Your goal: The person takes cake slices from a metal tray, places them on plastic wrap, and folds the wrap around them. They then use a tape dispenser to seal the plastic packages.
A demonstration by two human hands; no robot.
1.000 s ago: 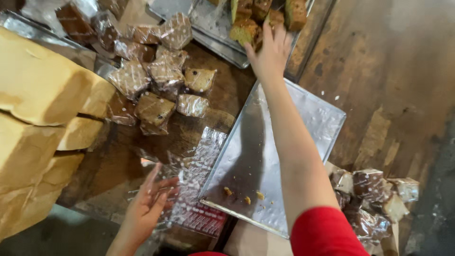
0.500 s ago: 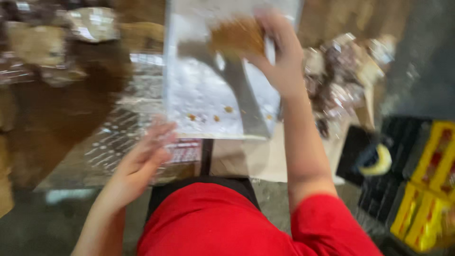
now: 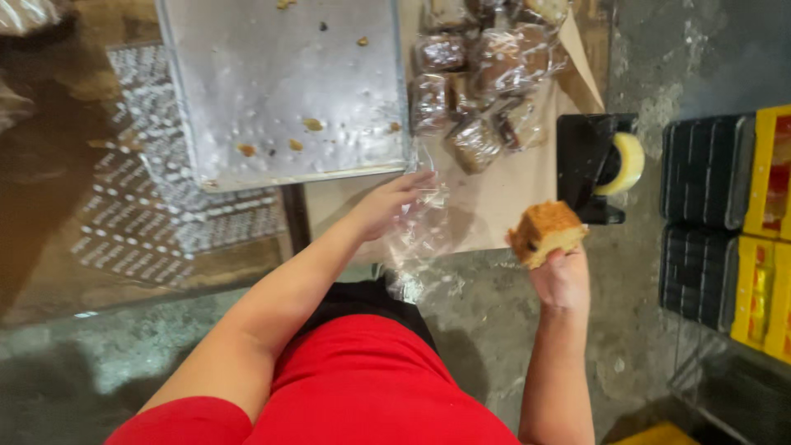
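Now right hand [image 3: 562, 278] raised, fingers closed round cake piece [image 3: 545, 233] — left hand [image 3: 387, 206] pinching clear plastic bag [image 3: 422, 235].

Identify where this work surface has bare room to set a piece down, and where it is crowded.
Free: the metal tray, bare except crumbs, and the brown paper between the wrapped cakes and the table edge, beside the tape dispenser. Crowded: the top right, where the wrapped cakes are piled together.

clear-wrapped brown cake packages [image 3: 482, 78] clustered beside metal tray, clear bag [image 3: 420, 227] at left hand
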